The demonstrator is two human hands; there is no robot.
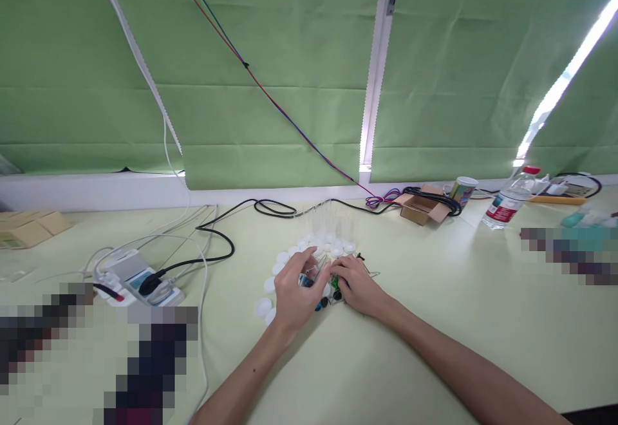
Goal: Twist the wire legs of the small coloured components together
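1. Head view: a pile of small parts (337,295), with dark, blue and green bits, lies on the tabletop (434,348) under and between both hands.
2. Over the pile's left side arches the left hand (295,286), thumb and forefinger apart. Its fingers (298,261) seem curved to shelter the small bits; whether they hold anything I cannot tell.
3. Over the pile's right side, the right hand (360,286) has its fingers bunched narrow and bent down near a green bit (335,281), a pose that suits small pieces; I cannot tell whether they grip one.
4. White caps (263,307) curve around the pile's left and back, and clear tubes (328,222) stand behind it, probably ranged so to stay within reach.
5. Behind the pile, those tubes make the nearest barrier; a black cable (234,249) runs behind and to the left.
6. Left of the pile, beyond the caps, a white cord (201,322) and a power strip (126,264) likely limit sideways movement.
7. Right of the pile, a broad stretch of tabletop gives the forearm room, with a cardboard box (420,209) behind-right and a bottle (505,209) farther right.
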